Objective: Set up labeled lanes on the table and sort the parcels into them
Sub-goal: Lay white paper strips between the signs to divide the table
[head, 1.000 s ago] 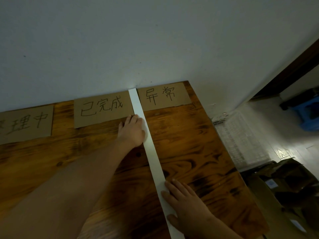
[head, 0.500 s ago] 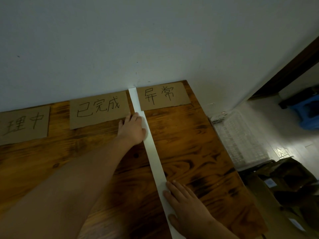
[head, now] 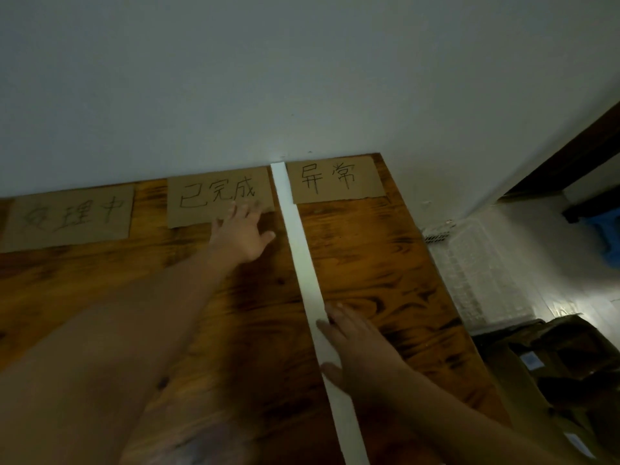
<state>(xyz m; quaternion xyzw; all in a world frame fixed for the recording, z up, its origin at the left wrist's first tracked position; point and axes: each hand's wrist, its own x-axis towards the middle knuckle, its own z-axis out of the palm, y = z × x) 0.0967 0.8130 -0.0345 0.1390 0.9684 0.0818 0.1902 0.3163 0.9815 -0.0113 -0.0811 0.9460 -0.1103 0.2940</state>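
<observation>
White paper strip marks a lane border; the flat right hand pins it straight, the spread-open left hand touches a brown cardboard label, perhaps squaring it.

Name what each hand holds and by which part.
Nothing is gripped. The right hand presses flat on the white strip, near half; the left hand is open beside it.

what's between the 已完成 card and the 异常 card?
A white strip lies flat between the 已完成 card and the 异常 card, dividing their lanes. It shows in the head view.
</observation>
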